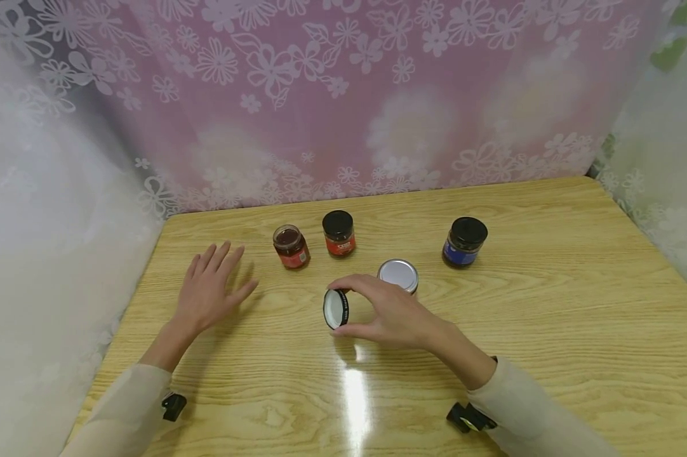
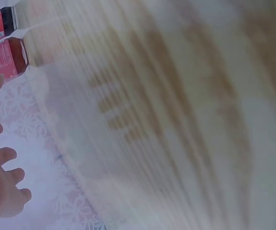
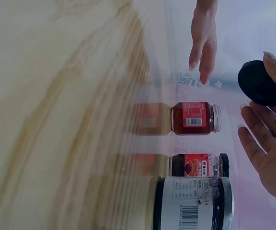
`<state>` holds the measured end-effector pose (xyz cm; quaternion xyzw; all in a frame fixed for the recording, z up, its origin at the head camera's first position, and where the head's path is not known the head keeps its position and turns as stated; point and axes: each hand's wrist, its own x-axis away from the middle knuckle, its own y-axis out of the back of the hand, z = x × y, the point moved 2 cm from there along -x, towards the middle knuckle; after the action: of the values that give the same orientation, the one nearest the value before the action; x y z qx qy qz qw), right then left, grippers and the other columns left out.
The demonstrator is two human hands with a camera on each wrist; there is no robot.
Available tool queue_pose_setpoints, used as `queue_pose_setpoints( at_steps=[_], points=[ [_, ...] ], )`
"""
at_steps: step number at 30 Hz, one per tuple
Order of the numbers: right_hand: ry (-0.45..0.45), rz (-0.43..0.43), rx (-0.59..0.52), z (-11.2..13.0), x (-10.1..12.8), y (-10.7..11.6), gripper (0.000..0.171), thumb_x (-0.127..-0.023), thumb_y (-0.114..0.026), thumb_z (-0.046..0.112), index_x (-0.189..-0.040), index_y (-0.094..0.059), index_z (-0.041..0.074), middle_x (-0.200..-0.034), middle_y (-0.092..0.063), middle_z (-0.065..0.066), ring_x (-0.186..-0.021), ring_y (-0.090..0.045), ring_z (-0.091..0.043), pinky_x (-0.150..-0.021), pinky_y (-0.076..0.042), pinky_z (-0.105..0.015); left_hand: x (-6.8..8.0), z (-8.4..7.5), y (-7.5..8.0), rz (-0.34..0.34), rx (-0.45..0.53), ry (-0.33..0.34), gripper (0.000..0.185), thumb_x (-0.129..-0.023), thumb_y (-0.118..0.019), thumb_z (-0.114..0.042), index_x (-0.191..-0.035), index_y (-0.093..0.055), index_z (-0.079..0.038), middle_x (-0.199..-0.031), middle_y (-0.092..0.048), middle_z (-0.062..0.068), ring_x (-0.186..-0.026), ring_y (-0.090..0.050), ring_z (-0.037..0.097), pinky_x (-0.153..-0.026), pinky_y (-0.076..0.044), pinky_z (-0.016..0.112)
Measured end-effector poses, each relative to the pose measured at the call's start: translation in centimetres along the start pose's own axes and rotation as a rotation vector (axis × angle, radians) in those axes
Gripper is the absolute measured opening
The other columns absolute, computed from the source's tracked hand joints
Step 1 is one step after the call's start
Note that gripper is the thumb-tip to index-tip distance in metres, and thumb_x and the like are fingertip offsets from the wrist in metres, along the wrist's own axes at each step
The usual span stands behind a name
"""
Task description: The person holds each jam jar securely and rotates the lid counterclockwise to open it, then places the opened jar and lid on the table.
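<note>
A person's right hand (image 1: 392, 317) holds a black jar lid (image 1: 336, 309) on edge just above a wooden surface (image 1: 549, 330), thumb and curled fingers (image 1: 349, 282) pinching its rim, white inner face turned left. Just behind that hand stands a jar with a silver lid (image 1: 398, 275). The left hand (image 1: 209, 289) rests flat on the surface, fingers straight and spread, holding nothing. Beyond it stands an uncapped jar of red preserve (image 1: 291, 246), and just beside that a red-labelled jar with a black lid (image 1: 339, 233). A blue-labelled jar with a black lid (image 1: 465, 242) stands well apart to the right. A pink flowered curtain (image 1: 343, 95) hangs behind.
</note>
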<state>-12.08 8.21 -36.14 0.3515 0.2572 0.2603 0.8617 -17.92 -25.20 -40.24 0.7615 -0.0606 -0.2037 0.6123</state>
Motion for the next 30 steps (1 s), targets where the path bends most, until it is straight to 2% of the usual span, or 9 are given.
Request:
queue_pose_setpoints(
  at_steps=[7, 12, 15, 18, 24, 30],
  points=[
    [-0.059, -0.001, -0.109, 0.0, -0.9, -0.7, 0.06, -0.081, -0.073, 0.048, -0.129, -0.053, 0.018, -0.12, -0.055, 0.013, -0.111, -0.05, -0.005, -0.096, -0.042, -0.031, 0.7, 0.4, 0.2, 0.023, -0.078, 0.013, 0.073, -0.09, -0.054, -0.057, -0.147, -0.039, -0.014, -0.149, -0.032, 0.019, -0.138, -0.021, 0.039, -0.11, -0.012, 0.057],
    [-0.124, -0.002, -0.249, -0.1, -1.7, -1.2, 0.06, -0.081, -0.074, 0.047, -0.129, -0.052, 0.019, -0.117, -0.055, 0.016, -0.109, -0.051, -0.005, -0.096, -0.042, -0.033, 1.2, 0.7, 0.5, 0.039, -0.084, 0.004, 0.073, -0.091, -0.053, -0.057, -0.148, -0.037, -0.015, -0.151, -0.03, 0.019, -0.138, -0.021, 0.04, -0.109, -0.012, 0.058],
    [-0.153, -0.012, -0.3, -0.2, -2.3, -1.6, 0.06, -0.081, -0.074, 0.047, -0.13, -0.051, 0.021, -0.116, -0.056, 0.016, -0.109, -0.052, -0.006, -0.097, -0.041, -0.031, 1.3, 0.8, 0.7, 0.038, -0.084, -0.011, 0.072, -0.091, -0.053, -0.056, -0.148, -0.037, -0.015, -0.151, -0.03, 0.018, -0.138, -0.02, 0.04, -0.109, -0.012, 0.058],
    [-0.176, -0.019, -0.327, -0.4, -2.8, -2.1, 0.061, -0.081, -0.074, 0.046, -0.133, -0.05, 0.023, -0.119, -0.056, 0.016, -0.11, -0.053, -0.008, -0.096, -0.041, -0.029, 1.4, 1.0, 1.0, 0.041, -0.095, -0.023, 0.071, -0.092, -0.053, -0.055, -0.148, -0.037, -0.015, -0.151, -0.03, 0.017, -0.138, -0.021, 0.04, -0.11, -0.012, 0.057],
    [-0.196, -0.009, -0.32, -0.6, -3.4, -2.9, 0.065, -0.081, -0.073, 0.048, -0.137, -0.049, 0.024, -0.126, -0.054, 0.013, -0.11, -0.054, -0.009, -0.095, -0.044, -0.034, 1.6, 1.4, 1.4, 0.08, -0.098, -0.049, 0.072, -0.093, -0.05, -0.057, -0.15, -0.034, -0.016, -0.152, -0.029, 0.017, -0.138, -0.023, 0.04, -0.109, -0.012, 0.058],
    [-0.23, 0.02, -0.299, -0.9, -3.9, -3.5, 0.064, -0.08, -0.073, 0.049, -0.135, -0.05, 0.027, -0.122, -0.056, 0.014, -0.11, -0.054, -0.007, -0.095, -0.043, -0.03, 1.9, 2.1, 1.7, 0.087, -0.123, -0.069, 0.071, -0.092, -0.052, -0.057, -0.149, -0.035, -0.017, -0.151, -0.031, 0.017, -0.137, -0.024, 0.04, -0.107, -0.015, 0.06]
  ],
)
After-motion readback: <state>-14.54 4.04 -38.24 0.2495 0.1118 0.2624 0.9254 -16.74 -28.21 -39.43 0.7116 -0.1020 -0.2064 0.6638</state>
